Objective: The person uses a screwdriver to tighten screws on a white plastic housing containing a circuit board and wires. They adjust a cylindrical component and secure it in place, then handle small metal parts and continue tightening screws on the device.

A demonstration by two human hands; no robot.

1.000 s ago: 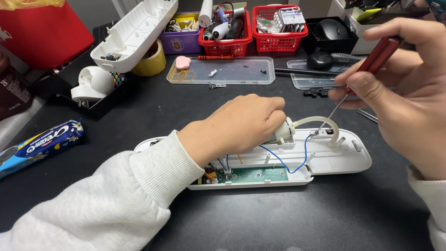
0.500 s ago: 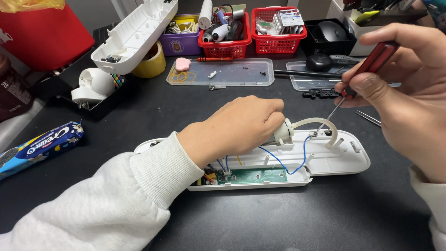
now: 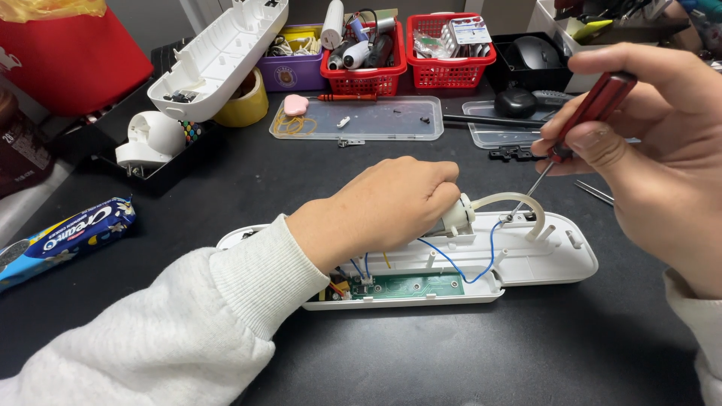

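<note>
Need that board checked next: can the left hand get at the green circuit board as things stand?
Probably yes. The left hand rests on the pump inside the open casing, just above the board, which lies uncovered; only thin wires cross near it.

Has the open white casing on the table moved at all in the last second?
No. The white casing lies at the same spot below the clear plastic tray, with the left hand resting on it and the screwdriver tip inside.
</note>
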